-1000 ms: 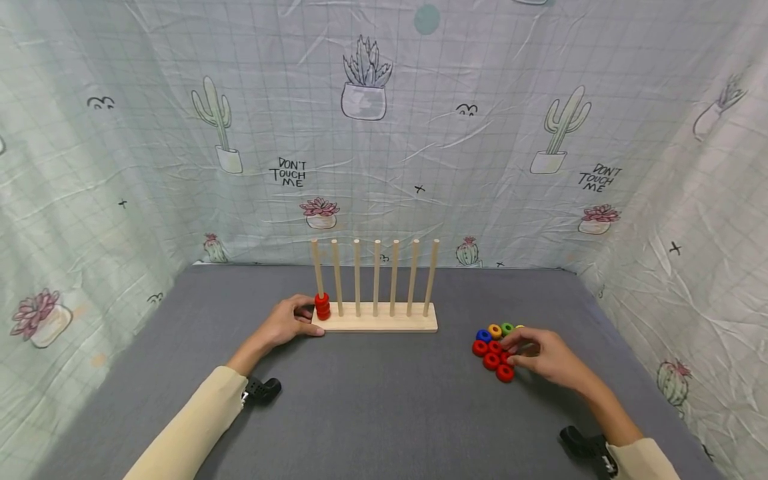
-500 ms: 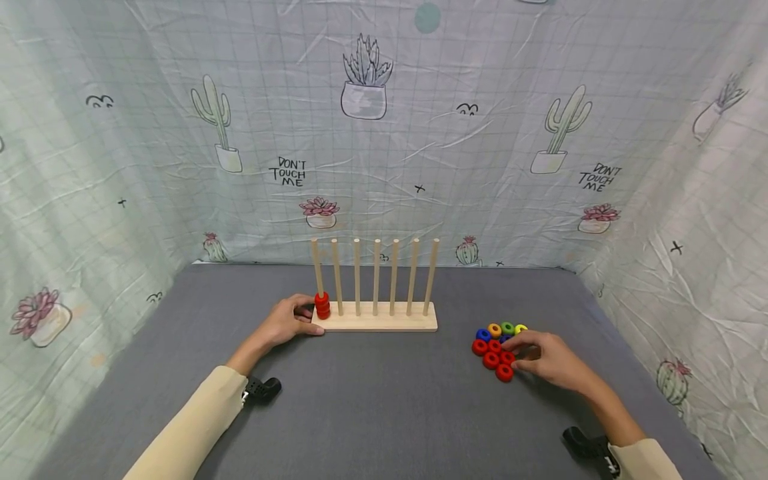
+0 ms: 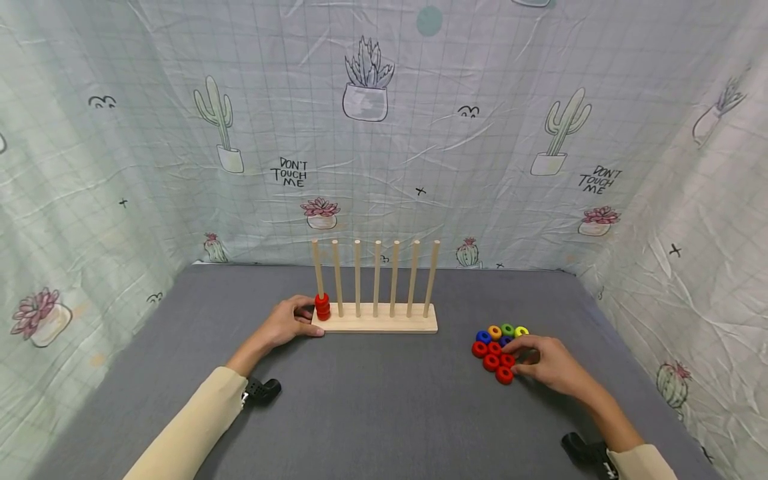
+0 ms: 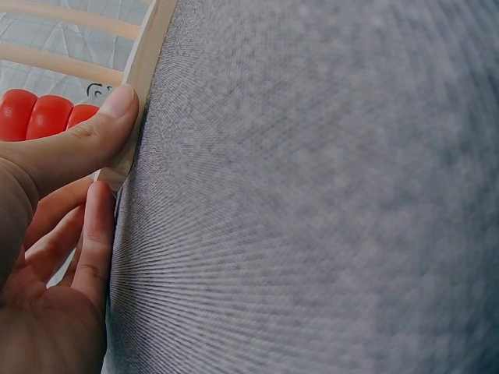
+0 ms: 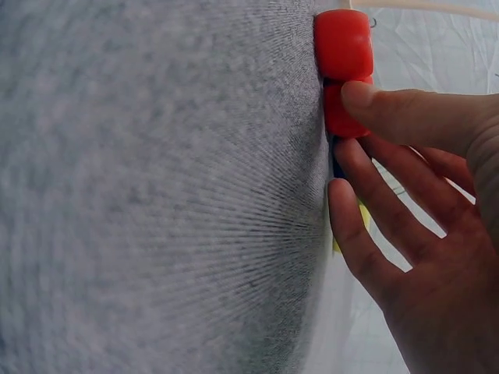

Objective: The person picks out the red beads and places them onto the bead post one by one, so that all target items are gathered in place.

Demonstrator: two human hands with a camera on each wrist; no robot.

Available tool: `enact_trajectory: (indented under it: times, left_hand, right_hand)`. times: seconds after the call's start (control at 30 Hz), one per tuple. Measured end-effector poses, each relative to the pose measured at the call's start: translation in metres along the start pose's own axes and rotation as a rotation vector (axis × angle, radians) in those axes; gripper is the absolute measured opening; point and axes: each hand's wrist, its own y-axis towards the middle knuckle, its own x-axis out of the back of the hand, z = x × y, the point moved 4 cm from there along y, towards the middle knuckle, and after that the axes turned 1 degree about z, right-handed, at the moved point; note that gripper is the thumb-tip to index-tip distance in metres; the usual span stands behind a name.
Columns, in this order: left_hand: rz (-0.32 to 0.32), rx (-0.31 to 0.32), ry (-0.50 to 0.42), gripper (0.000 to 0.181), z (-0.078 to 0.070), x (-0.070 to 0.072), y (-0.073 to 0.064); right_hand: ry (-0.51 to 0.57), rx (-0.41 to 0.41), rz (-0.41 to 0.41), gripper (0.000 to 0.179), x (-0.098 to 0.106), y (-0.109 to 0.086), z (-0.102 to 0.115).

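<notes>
At the left end of the wooden peg rack (image 3: 375, 325), my left hand (image 3: 288, 323) grips the base, thumb along its front edge and the other fingers behind. A short stack of red beads (image 3: 323, 308) sits on the leftmost peg, beside this hand; the left wrist view shows the red beads (image 4: 51, 115) behind the thumb. To the right, my right hand (image 3: 549, 363) has thumb and forefinger around a red bead (image 3: 507, 361) within a cluster on the table. In the right wrist view the thumb overlaps this red bead (image 5: 337, 117), a fingertip close below it.
Other red beads (image 3: 479, 349) lie in the cluster, with a blue bead (image 3: 483, 337), an orange bead (image 3: 495, 331), a green bead (image 3: 507, 330) and a yellow bead (image 3: 521, 331) behind. A printed curtain (image 3: 408, 147) surrounds the grey table (image 3: 384, 407).
My right hand has shifted slightly right and toward me, uncovering the yellow and dark blue beads and more of the red one at its fingertips. My left hand and the rack stay put.
</notes>
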Motion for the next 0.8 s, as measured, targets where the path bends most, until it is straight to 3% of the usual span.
enact_trajectory:
  times: [0.2,0.8]
  left_hand:
    - [0.004,-0.009,0.001,0.076,0.000,0.000,0.000]
    - [0.008,0.003,-0.007,0.076,-0.001,-0.001,0.000]
  right_hand:
    - [-0.005,0.044,-0.028,0.027,0.001,-0.001,0.001]
    - [-0.043,0.073,-0.085,0.027,0.015,0.005,0.015]
